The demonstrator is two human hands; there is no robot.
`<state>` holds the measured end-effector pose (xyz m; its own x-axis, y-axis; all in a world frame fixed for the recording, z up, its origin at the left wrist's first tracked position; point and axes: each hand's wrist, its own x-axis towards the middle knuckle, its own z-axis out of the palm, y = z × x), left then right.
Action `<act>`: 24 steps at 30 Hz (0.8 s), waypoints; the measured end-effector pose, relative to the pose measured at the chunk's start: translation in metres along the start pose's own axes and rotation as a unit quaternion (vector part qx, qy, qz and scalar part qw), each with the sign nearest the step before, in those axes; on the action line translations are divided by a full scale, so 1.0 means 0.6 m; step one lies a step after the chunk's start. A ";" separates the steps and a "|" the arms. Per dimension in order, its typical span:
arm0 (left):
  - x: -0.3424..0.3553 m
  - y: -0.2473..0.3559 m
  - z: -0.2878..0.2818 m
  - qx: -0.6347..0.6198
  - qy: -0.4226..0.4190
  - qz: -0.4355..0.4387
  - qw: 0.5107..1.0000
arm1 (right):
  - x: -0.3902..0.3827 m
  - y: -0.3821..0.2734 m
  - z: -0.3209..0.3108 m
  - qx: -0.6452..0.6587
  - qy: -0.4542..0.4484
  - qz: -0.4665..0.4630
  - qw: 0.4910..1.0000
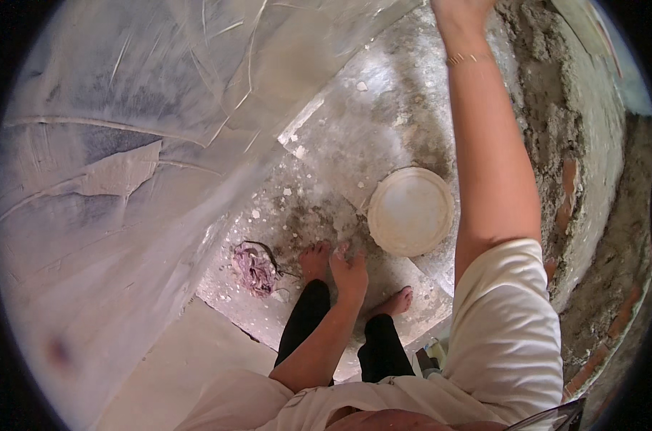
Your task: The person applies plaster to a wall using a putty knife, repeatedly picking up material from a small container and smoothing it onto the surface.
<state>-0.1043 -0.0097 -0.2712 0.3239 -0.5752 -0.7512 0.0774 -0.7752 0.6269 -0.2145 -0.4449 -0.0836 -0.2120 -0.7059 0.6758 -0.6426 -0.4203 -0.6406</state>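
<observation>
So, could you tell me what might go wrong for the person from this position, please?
The person's bare feet stand on a splattered floor close to the round white bucket, so a slip or a kicked bucket seems possible. The right hand reaches high up the rough wall, mostly out of view, so falling bits could drop towards the face. The left hand hangs free, bracing nothing.

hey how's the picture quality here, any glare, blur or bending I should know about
Head view: strong fisheye bending, so the plastered wall at left curves and the corners go black. Bright glare washes the floor above the round white lid. The raised right hand is cut off at the top edge. The left hand looks slightly soft; it holds something small and pale, too blurred to tell.
</observation>
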 end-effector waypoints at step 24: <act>0.005 -0.006 0.006 -0.040 0.026 0.052 0.998 | -0.244 -0.149 -0.047 -0.057 -0.170 -0.106 0.978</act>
<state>-0.1069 -0.0098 -0.2765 0.3823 -0.6351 -0.6712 0.1162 -0.6876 0.7167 -0.1469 -0.2875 -0.1150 0.1783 -0.7670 0.6164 -0.7279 -0.5243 -0.4418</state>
